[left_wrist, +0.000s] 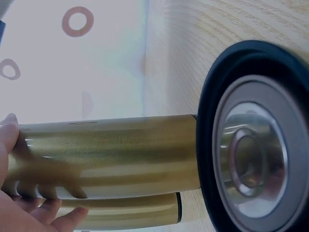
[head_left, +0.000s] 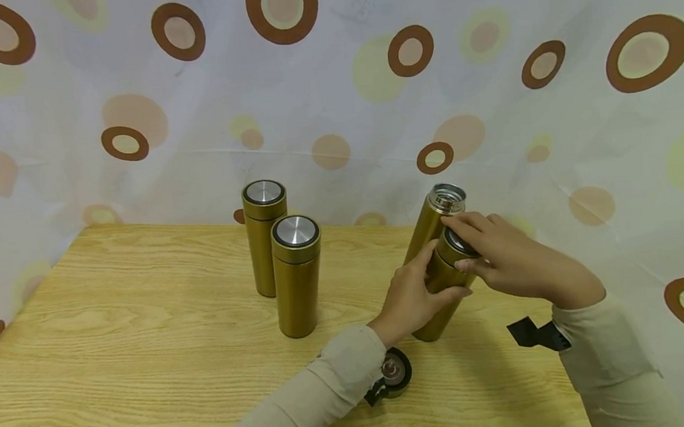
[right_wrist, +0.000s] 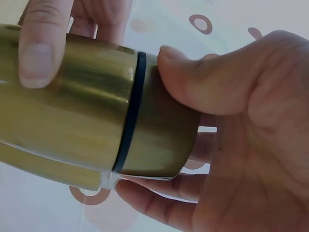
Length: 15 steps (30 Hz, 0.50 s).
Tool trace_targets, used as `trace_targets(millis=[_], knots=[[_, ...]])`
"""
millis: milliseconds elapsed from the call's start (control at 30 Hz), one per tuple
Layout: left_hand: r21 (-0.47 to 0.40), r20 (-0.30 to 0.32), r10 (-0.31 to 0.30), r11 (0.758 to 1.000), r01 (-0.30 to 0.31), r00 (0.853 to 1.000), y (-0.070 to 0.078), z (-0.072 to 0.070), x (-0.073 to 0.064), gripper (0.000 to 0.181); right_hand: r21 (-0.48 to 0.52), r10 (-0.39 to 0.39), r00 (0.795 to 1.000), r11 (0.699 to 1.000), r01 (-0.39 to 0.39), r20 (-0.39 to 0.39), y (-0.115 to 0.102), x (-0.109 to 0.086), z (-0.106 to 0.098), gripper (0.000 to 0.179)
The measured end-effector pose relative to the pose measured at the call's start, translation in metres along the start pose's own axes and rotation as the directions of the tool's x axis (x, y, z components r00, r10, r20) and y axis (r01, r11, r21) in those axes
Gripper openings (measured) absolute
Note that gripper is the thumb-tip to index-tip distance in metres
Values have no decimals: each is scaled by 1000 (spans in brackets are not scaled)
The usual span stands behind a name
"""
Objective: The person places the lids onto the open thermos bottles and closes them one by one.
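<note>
My left hand (head_left: 408, 296) grips the body of a gold thermos bottle (head_left: 437, 318), which leans a little to the right in the head view. At its top, my right hand (head_left: 516, 258) holds the gold lid (right_wrist: 161, 130) with thumb and fingers around it. A black ring shows between lid and body in the right wrist view. Just behind stands a second gold thermos (head_left: 421, 231) without a lid, its steel mouth (head_left: 447, 196) bare. A loose lid (head_left: 396, 371) lies upside down on the table by the left wrist, large in the left wrist view.
Two more gold thermos bottles, a nearer one (head_left: 298, 293) and a farther one (head_left: 262, 242), stand lidded left of the hands on the wood-grain table (head_left: 144, 342). A patterned cloth (head_left: 331, 104) hangs behind. A black strap (head_left: 539, 335) sticks out at the right cuff.
</note>
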State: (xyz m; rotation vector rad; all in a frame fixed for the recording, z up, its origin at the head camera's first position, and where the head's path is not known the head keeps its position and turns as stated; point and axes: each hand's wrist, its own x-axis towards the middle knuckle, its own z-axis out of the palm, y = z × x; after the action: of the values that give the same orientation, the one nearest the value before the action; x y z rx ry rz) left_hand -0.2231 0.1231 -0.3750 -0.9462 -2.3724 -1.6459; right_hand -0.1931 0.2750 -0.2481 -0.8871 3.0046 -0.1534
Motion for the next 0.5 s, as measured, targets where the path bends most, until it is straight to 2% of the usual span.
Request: trace_targets(millis=[133, 233, 333, 400, 500], knots=[[-46, 41, -20, 999, 22, 999, -4, -5, 0, 79, 49, -14, 1000, 999, 15, -10, 1, -1, 4, 64], [-93, 94, -75, 992, 84, 993, -6, -14, 0, 85, 186, -2, 999, 983, 9, -33, 5, -5, 10, 70], [-117, 132, -141, 981, 156, 981, -8, -23, 0, 91, 312, 50, 990, 950, -7, -130, 8, -17, 21, 77], [-128, 133, -173, 973, 190, 976, -11, -30, -1, 93, 338, 84, 968, 941, 2, -238, 9, -29, 31, 80], [-130, 121, -188, 971, 203, 975, -16, -40, -3, 93, 321, 132, 913, 947, -1, -386, 3, -47, 49, 85]])
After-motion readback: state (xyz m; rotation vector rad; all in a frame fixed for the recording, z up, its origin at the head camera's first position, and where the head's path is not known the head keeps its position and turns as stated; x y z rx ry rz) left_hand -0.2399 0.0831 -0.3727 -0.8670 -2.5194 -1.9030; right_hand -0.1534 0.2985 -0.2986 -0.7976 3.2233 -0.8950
